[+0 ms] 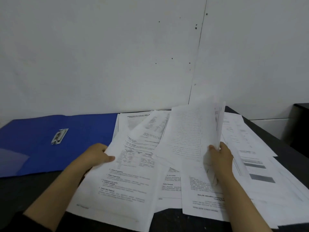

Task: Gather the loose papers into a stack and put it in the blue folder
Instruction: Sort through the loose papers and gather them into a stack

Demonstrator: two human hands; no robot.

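Several loose printed papers (170, 178) lie overlapping across the dark table. The blue folder (87, 131) lies open and flat at the left, its metal clip (59, 136) showing inside. My left hand (98, 155) pinches the left edge of a printed sheet (123, 174) near the folder. My right hand (220, 158) grips the lower edge of a few sheets (189, 131) lifted upright off the pile.
A white wall (117, 56) rises right behind the table. The dark table edge (274, 136) runs diagonally at the right, with a black object (301, 124) beyond it. More sheets (257, 168) spread to the right of my right hand.
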